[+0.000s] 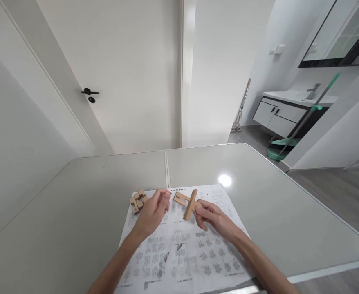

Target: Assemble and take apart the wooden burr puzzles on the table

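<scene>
Two crossed wooden puzzle pieces (pixel 191 205), a notched flat one with a dark mark and a plain bar lying across it, are held by my right hand (pixel 212 216). Its thumb and fingers pinch the right end of the notched piece above the printed sheet. To the left of these pieces is my left hand (pixel 155 210), its fingers loosely bent and nothing visible in them. Beyond that hand's left side, a small cluster of wooden puzzle pieces (pixel 137 202) rests on the sheet's upper left corner, partly hidden by the hand.
The printed sheet (pixel 179 255), covered with small diagrams, lies on a pale table (pixel 259 196) with a seam across its middle. A closed door (pixel 130 73) stands behind the table. At the right are a washbasin cabinet (pixel 277 116), a green dustpan (pixel 276 155) and a mop (pixel 242 106).
</scene>
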`<state>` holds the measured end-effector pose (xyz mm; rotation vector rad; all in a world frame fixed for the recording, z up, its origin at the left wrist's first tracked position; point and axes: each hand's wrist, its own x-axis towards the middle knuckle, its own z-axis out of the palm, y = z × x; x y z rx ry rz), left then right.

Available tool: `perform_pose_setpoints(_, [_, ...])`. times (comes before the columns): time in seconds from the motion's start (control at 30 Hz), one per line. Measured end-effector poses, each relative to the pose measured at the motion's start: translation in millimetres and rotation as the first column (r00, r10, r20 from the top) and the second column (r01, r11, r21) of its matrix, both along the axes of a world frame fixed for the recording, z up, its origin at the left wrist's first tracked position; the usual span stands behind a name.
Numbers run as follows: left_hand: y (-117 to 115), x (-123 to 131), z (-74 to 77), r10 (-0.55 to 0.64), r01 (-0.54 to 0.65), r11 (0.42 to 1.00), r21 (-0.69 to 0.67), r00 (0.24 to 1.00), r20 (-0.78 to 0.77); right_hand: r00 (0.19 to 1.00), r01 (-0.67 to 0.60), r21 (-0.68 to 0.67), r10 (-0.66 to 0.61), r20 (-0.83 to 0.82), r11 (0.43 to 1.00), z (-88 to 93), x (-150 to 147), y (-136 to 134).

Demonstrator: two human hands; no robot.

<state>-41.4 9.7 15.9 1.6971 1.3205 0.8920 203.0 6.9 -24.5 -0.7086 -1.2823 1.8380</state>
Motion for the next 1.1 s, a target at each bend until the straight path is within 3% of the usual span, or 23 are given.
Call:
perform_pose_setpoints(0.07, [-7, 9, 11.1, -0.135, 0.155, 0.981, -0.118, 0.977, 0.167, 0.999, -0.041, 0.034, 0.040, 0.024, 0.999, 8.2, -2, -9])
perform_pose_setpoints(0.13, [-13, 14, 17.5, -0.175, 0.217, 0.964, -0.153, 0.952, 0.250, 1.000, -0.028, 0.033, 0.028, -0.004, 0.999, 14.6, -4, -16])
perform_pose_setpoints(0.37, [-27, 9, 19.8, -0.167, 0.219, 0.961, -0.167, 0.946, 0.276, 0.986, -0.117, -0.051, 0.110, -0.123, 0.992, 19.3, -8, -27])
perform_pose_setpoints(0.5, [-30, 3, 16.9, -0.162, 0.215, 0.961, -0.173, 0.947, 0.279, 0.979, -0.007, -0.112, -0.015, -0.202, 0.994, 11.0, -19, -29])
perform_pose_setpoints(0.67, [-31, -6, 5.7, -0.062, 0.123, 0.976, -0.180, 0.947, 0.315, 0.954, 0.039, -0.182, -0.090, -0.285, 0.983, 4.2, -35, -26])
perform_pose_setpoints(0.8, [-34, -27, 2.0, 0.177, -0.115, 0.978, -0.176, 0.902, 0.395, 0.892, 0.199, -0.182, -0.254, -0.374, 0.963, 14.5, -32, -20])
perform_pose_setpoints(0.87, [-36, -43, 1.1, 0.309, -0.261, 0.949, -0.174, 0.878, 0.366, 0.940, 0.249, -0.112, -0.268, -0.212, 0.962, 20.2, -31, -15])
perform_pose_setpoints(0.93, [-40, -57, -1.0, 0.373, -0.338, 0.927, -0.164, 0.877, 0.302, 0.963, 0.232, 0.027, -0.233, 0.139, 0.972, 21.8, -38, -8])
perform_pose_setpoints(1.0, [-44, -64, -4.6, 0.381, -0.352, 0.923, -0.157, 0.892, 0.245, 0.831, 0.169, 0.184, -0.241, 0.501, 0.968, 17.9, -54, 3])
perform_pose_setpoints(1.1, [-50, -64, -11.2, 0.370, -0.341, 0.924, -0.171, 0.909, 0.189, 0.707, 0.196, 0.243, -0.308, 0.636, 0.950, 6.5, -85, 22])
